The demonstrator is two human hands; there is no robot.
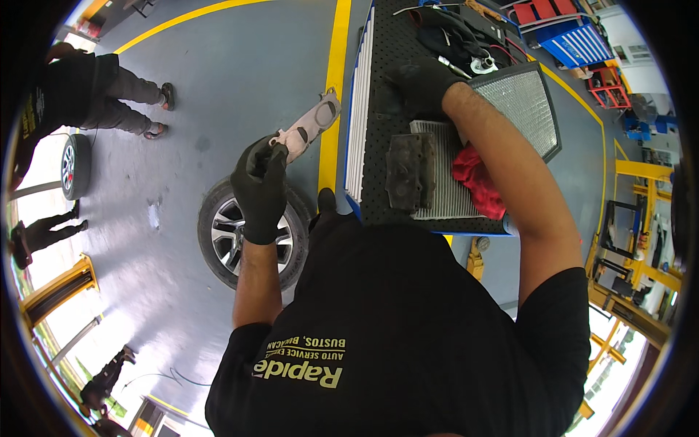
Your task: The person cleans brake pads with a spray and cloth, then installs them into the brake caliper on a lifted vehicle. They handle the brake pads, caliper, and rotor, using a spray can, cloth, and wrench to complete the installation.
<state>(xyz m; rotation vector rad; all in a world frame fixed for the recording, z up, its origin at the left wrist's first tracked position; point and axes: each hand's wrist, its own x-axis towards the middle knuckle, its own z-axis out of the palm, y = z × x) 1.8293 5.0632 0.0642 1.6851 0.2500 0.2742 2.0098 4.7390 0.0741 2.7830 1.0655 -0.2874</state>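
Note:
My left hand (260, 186), in a black glove, is closed on one end of a pale metal brake pad shim (314, 122) with two round shapes in it. It holds the shim up over the floor, left of a black perforated cart top (378, 102). Over the far part of that top is my right hand (421, 87), also black-gloved; its fingers blend into the dark surface. Nearer me lie dark, worn brake pads (408, 173), partly over a pleated filter (444, 197). A red cloth (477, 182) is bunched beside them under my right forearm.
A framed air filter (526, 102) lies right of my right hand, with black cloth (455, 33) and tools beyond. A wheel (211, 237) lies on the floor below my left hand. At left stands a person (95, 95); yellow lift posts (62, 291) rise at the sides.

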